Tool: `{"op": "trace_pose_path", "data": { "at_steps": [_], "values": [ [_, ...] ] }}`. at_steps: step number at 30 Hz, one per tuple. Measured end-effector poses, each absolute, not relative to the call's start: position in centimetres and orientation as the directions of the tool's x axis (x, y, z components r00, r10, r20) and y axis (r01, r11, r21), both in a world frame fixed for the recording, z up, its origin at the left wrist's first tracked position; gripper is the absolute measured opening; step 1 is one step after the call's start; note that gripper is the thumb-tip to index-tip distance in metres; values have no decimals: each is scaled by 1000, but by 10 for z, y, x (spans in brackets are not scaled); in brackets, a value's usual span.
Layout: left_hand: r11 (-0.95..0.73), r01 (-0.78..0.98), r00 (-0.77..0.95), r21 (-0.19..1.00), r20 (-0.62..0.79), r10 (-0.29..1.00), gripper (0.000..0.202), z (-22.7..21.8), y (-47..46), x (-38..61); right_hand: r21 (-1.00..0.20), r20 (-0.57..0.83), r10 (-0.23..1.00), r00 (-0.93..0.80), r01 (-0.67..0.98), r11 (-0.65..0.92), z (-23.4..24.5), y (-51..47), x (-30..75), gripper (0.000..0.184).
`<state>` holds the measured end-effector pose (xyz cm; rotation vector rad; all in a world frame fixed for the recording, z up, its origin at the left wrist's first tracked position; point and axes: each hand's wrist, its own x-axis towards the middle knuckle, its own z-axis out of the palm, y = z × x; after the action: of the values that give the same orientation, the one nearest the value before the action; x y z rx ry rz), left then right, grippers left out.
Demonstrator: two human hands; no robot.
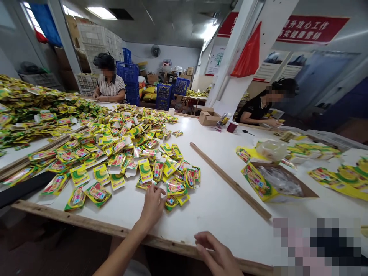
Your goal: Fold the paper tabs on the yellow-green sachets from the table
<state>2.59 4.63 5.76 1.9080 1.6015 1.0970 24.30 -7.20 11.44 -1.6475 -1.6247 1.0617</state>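
My left hand reaches over the white tabletop to the near edge of a heap of small yellow-and-green printed boxes. Its bent fingers look slightly apart, by a box partly hidden behind them; I see nothing held. Just right of that hand lie more of these boxes, several overlapping. Over the table's front edge is my right hand, thumb and fingers apart, holding nothing. Some boxes in the heap have white end flaps standing out.
A wooden strip lies slantwise on the table, right of the heap. Beyond it stands an open display carton with clear plastic inside. A bigger mound of packets fills the left. Co-workers sit at the far left and right.
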Motion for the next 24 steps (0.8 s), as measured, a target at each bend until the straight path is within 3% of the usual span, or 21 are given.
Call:
{"op": "trace_pose_path", "data": {
  "at_steps": [7, 11, 15, 19, 24],
  "values": [
    [-253, 611, -3, 750, 321, 947, 12, 61, 38, 23, -899, 58, 993, -99, 428, 95, 118, -41, 210, 24],
    [-344, 373, 96, 862, 334, 938, 14, 78, 25, -1, -900, 215, 975, 55, 399, 176, 104, -30, 207, 21],
    [-245, 179, 187, 953, 211, 959, 20, 90, 14, -13, -948, 178, 983, 48, 275, 159, 77, -20, 182, 23],
    [-169, 34, 106, 985, 165, 981, 18, 86, 8, -7, -985, 156, 985, 69, 81, 151, 59, -15, 148, 20],
    [-116, -27, 123, 993, 118, 985, 27, 70, -1, -7, -970, 225, 967, 116, 122, 211, 58, -11, 143, 16]
  ]
}}
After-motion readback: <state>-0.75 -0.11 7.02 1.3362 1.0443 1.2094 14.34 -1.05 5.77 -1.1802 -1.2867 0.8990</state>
